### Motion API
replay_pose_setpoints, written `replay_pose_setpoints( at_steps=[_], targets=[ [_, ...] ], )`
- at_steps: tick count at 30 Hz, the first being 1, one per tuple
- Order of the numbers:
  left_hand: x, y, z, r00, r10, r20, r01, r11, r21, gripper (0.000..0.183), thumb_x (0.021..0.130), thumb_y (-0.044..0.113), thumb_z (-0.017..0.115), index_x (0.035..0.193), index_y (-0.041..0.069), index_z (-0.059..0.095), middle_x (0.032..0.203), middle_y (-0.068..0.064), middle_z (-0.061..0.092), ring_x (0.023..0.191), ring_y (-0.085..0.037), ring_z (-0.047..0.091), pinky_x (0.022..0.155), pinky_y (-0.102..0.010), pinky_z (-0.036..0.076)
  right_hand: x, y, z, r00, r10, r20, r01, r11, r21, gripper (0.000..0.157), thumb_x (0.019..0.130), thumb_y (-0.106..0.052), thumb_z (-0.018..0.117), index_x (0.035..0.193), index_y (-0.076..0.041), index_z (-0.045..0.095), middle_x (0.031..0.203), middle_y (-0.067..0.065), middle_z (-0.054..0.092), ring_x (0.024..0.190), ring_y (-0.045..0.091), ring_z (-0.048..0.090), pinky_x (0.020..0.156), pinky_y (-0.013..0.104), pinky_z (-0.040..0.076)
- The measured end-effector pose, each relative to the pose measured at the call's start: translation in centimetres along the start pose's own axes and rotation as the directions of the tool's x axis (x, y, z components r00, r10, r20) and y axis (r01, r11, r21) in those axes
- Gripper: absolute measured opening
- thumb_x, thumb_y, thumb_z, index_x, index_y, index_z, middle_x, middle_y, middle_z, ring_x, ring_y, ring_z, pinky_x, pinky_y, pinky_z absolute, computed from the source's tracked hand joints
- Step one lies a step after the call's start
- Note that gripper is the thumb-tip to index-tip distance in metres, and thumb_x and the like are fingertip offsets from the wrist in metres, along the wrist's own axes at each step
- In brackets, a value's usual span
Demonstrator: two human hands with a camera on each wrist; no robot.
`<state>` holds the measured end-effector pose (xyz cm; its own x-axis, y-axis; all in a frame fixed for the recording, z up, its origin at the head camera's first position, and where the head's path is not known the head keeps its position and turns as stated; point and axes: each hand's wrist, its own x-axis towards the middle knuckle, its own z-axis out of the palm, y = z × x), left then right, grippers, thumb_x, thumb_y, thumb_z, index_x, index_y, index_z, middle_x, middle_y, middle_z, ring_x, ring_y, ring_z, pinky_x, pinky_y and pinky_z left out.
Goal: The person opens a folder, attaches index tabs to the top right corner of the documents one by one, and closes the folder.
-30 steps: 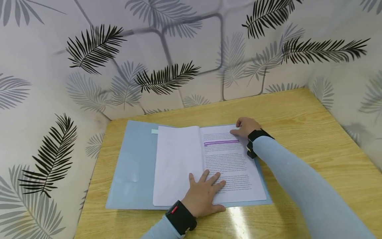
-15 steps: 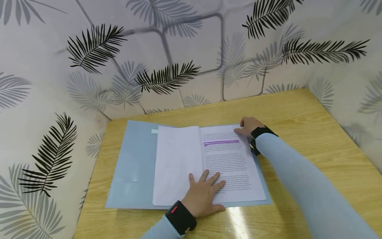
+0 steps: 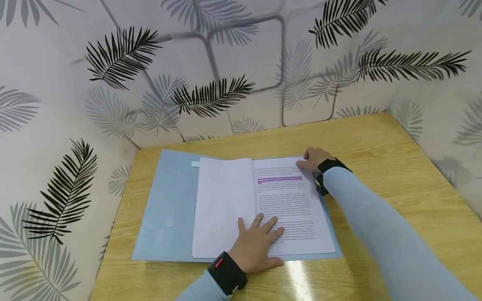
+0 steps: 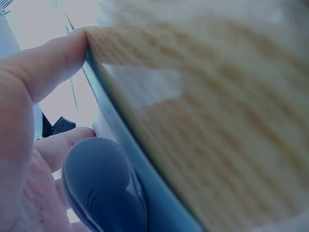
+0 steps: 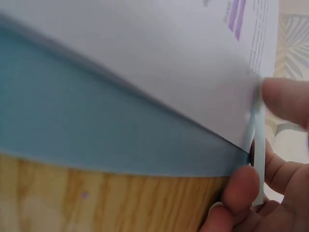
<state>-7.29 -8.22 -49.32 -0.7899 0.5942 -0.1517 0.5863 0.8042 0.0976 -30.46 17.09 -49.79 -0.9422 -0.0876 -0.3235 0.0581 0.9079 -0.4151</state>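
Note:
Spread across the table is a light blue folder (image 3: 165,209) holding an opened stack of paper. Its left page (image 3: 226,200) looks blank; the right page (image 3: 286,200) bears printed text and purple marker lines (image 3: 280,179). My left hand (image 3: 256,246) rests flat, fingers spread, over the lower part of the pages, thumb at the folder's near edge. At the right page's top outer corner, my right hand (image 3: 314,159) pinches a pale green strip (image 5: 259,159), which resembles a sticky tab. In the right wrist view, the thumb (image 5: 285,99) touches it and the other fingers curl below.
Another pale green sticky tab (image 3: 195,164) sticks out past the left page's outer edge. A wooden table (image 3: 380,167) lies under everything, with leaf-patterned fabric (image 3: 226,58) rising behind and beside it. Black straps (image 3: 227,274) sit on both wrists.
My right hand has slid slightly to the right along the page's top corner, then stayed there. The left hand and the pages hold their place.

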Motion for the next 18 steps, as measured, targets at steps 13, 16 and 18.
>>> replay_pose_setpoints(
  at_steps=[13,16,18],
  targets=[
    [0.2,0.1,-0.1,1.000,0.002,0.012,-0.002,1.000,0.001,0.083,0.074,0.075,0.060,0.144,0.033,0.044,0.154,0.002,0.033,0.139,-0.036,0.029,0.088,-0.079,0.025,-1.5,-2.0,-0.6,0.994,0.104,-0.017,-0.104,0.994,-0.036,0.052,0.090,-0.047,0.059,0.112,0.001,0.055,0.106,0.022,0.062,0.085,0.032,0.055,0.072,0.043,0.046],
    [0.2,0.0,0.0,1.000,0.000,0.010,0.000,1.000,-0.002,0.083,0.074,0.074,0.061,0.144,0.033,0.045,0.154,0.002,0.033,0.139,-0.037,0.029,0.088,-0.079,0.025,-0.9,-1.8,-0.3,0.990,0.140,-0.006,-0.140,0.990,-0.034,0.053,0.090,-0.049,0.059,0.114,-0.002,0.055,0.110,0.021,0.061,0.088,0.032,0.055,0.076,0.045,0.046],
    [0.2,0.0,0.0,1.000,-0.001,0.011,0.001,1.000,-0.008,0.083,0.074,0.074,0.061,0.144,0.033,0.045,0.154,0.002,0.033,0.139,-0.037,0.029,0.088,-0.079,0.025,-0.5,-1.6,-0.1,0.989,0.150,0.003,-0.150,0.988,-0.034,0.053,0.090,-0.050,0.059,0.114,-0.003,0.054,0.110,0.021,0.061,0.089,0.032,0.054,0.077,0.045,0.046]
  ],
)
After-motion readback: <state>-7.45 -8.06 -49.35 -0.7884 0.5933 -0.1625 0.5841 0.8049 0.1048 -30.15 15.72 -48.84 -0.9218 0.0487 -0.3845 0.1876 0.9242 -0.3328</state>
